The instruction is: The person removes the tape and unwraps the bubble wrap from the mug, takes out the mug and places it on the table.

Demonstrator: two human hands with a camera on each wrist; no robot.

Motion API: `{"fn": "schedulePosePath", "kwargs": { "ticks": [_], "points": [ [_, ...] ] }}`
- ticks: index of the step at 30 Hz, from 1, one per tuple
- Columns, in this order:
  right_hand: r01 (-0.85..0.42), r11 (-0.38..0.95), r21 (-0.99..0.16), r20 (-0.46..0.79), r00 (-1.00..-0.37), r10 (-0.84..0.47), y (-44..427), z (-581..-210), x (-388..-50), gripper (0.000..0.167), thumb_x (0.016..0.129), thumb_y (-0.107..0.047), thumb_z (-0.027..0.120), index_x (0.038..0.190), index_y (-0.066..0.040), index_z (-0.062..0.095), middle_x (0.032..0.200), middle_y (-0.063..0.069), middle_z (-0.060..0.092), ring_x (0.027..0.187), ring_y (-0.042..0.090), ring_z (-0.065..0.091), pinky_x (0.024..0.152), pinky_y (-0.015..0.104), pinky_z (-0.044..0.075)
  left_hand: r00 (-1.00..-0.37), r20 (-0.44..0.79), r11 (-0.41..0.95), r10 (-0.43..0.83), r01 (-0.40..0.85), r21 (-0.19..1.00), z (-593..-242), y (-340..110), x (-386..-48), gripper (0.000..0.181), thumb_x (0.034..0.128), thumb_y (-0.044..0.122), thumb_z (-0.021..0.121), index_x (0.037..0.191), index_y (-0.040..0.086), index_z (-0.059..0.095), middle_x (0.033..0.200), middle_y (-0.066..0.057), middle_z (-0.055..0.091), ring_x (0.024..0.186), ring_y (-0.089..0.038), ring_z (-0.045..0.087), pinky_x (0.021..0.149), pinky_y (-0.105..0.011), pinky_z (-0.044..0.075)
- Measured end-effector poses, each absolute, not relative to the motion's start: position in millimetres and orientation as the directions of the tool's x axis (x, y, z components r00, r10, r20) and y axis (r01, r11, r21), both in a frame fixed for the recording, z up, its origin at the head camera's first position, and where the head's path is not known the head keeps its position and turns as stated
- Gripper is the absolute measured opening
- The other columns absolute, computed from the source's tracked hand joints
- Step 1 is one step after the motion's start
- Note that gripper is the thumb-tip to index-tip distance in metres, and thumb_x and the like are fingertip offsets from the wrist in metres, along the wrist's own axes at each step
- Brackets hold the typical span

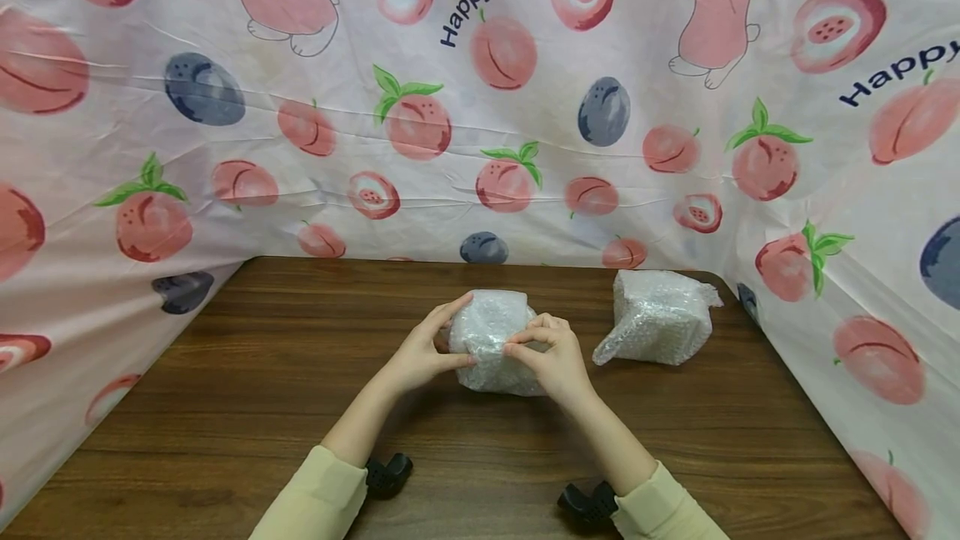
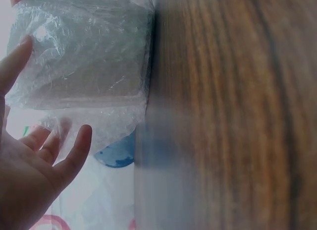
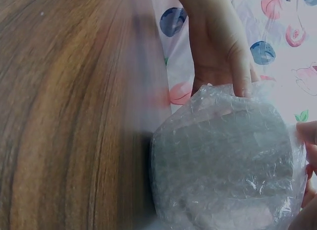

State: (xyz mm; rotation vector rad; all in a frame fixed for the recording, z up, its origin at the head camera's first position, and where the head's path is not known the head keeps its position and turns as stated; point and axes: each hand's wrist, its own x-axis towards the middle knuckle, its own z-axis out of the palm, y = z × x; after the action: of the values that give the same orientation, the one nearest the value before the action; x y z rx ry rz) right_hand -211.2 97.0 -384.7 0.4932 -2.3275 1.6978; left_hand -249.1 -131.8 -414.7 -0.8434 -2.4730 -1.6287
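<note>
A bubble-wrapped package (image 1: 487,323) stands on the wooden table between both hands. My left hand (image 1: 423,354) holds its left side, thumb against the near face and fingers around the far side. At the upper right of the package, my right hand (image 1: 553,358) pinches the bubble wrap between thumb and index finger. Through the clear wrap (image 3: 223,150) a boxy greyish shape shows in the right wrist view; what it is cannot be made out. Loose wrap juts from the package's side in the left wrist view.
A second bubble-wrapped package (image 1: 663,319) sits at the table's back right, a flap of wrap sticking out to its left. The brown wooden table (image 1: 225,440) is bordered at the back and sides by a fruit-print cloth (image 1: 300,223). Black devices (image 1: 387,475) are at both wrists.
</note>
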Motion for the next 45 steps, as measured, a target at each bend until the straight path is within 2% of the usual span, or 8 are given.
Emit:
{"fn": "schedulePosePath", "kwargs": {
  "ticks": [8,23,28,31,35,39,42,45],
  "points": [
    [-0.234,-0.019,-0.972,0.234,-0.965,-0.121,98.9,-372.7,-213.3,0.018,0.087,-0.009,0.070,0.092,0.008,0.070,0.089,0.003,0.058,0.096,0.022,0.049,0.088,0.037,0.037,-0.834,0.353,0.310,0.424,0.500,0.808,-413.2,-129.8,-248.6,0.090,0.0769,0.009,0.081,0.151,0.026,0.033,0.145,-0.009,0.036,0.116,-0.032,0.042,0.078,-0.035,0.052],
    [-0.224,-0.032,-0.974,0.226,-0.970,-0.094,99.9,-373.9,-215.5,0.020,0.090,-0.013,0.068,0.096,0.005,0.070,0.095,0.002,0.062,0.105,0.021,0.050,0.093,0.039,0.036,-0.842,0.363,0.319,0.399,0.499,0.806,-413.6,-129.7,-248.2,0.095,0.0749,0.011,0.083,0.152,0.026,0.029,0.144,-0.011,0.037,0.115,-0.031,0.044,0.079,-0.035,0.051],
    [-0.195,-0.138,-0.971,0.206,-0.976,-0.069,102.2,-374.6,-216.4,0.011,0.092,-0.011,0.064,0.088,-0.006,0.073,0.092,-0.001,0.065,0.105,0.021,0.051,0.096,0.041,0.033,-0.844,0.366,0.320,0.392,0.498,0.806,-413.5,-129.7,-247.8,0.097,0.0740,0.010,0.084,0.152,0.027,0.029,0.144,-0.013,0.037,0.115,-0.031,0.045,0.078,-0.036,0.050],
    [-0.201,-0.225,-0.953,0.213,-0.976,-0.033,102.6,-374.9,-216.7,0.015,0.093,-0.007,0.061,0.085,-0.011,0.073,0.091,-0.001,0.066,0.106,0.021,0.051,0.098,0.038,0.032,-0.853,0.355,0.328,0.383,0.485,0.811,-413.4,-129.7,-247.6,0.098,0.0733,0.010,0.084,0.152,0.029,0.028,0.143,-0.012,0.038,0.115,-0.030,0.045,0.079,-0.037,0.050],
    [-0.206,-0.339,-0.918,0.210,-0.977,0.023,102.6,-374.9,-217.7,0.018,0.093,-0.002,0.057,0.084,-0.008,0.071,0.093,0.004,0.064,0.102,0.020,0.052,0.092,0.031,0.037,-0.852,0.360,0.320,0.380,0.486,0.813,-413.7,-129.9,-247.5,0.098,0.0736,0.010,0.084,0.152,0.026,0.028,0.141,-0.012,0.040,0.113,-0.028,0.047,0.078,-0.034,0.051],
    [-0.179,-0.440,-0.880,0.187,-0.982,0.026,104.9,-375.2,-219.0,0.017,0.092,0.000,0.053,0.083,-0.006,0.066,0.094,0.008,0.059,0.096,0.022,0.052,0.084,0.029,0.041,-0.846,0.363,0.295,0.389,0.488,0.821,-402.2,-128.1,-239.0,0.096,0.0743,0.002,0.081,0.152,0.013,0.027,0.137,-0.018,0.043,0.108,-0.030,0.051,0.077,-0.034,0.052],
    [-0.189,-0.418,-0.889,0.200,-0.980,0.018,106.6,-376.4,-219.9,0.012,0.090,0.004,0.052,0.091,0.002,0.064,0.097,0.012,0.057,0.099,0.025,0.050,0.086,0.029,0.041,-0.849,0.361,0.292,0.386,0.483,0.825,-402.4,-128.1,-239.2,0.096,0.0736,-0.001,0.081,0.152,0.010,0.027,0.137,-0.018,0.044,0.108,-0.031,0.052,0.076,-0.036,0.052],
    [-0.223,-0.271,-0.936,0.233,-0.973,-0.003,107.4,-378.4,-219.0,0.019,0.088,0.008,0.055,0.106,0.010,0.060,0.110,0.015,0.055,0.108,0.025,0.048,0.095,0.031,0.039,-0.846,0.369,0.288,0.385,0.490,0.823,-414.6,-129.9,-247.6,0.095,0.0743,0.003,0.082,0.152,0.016,0.028,0.135,-0.016,0.045,0.106,-0.029,0.053,0.075,-0.034,0.053]
  ]
}}
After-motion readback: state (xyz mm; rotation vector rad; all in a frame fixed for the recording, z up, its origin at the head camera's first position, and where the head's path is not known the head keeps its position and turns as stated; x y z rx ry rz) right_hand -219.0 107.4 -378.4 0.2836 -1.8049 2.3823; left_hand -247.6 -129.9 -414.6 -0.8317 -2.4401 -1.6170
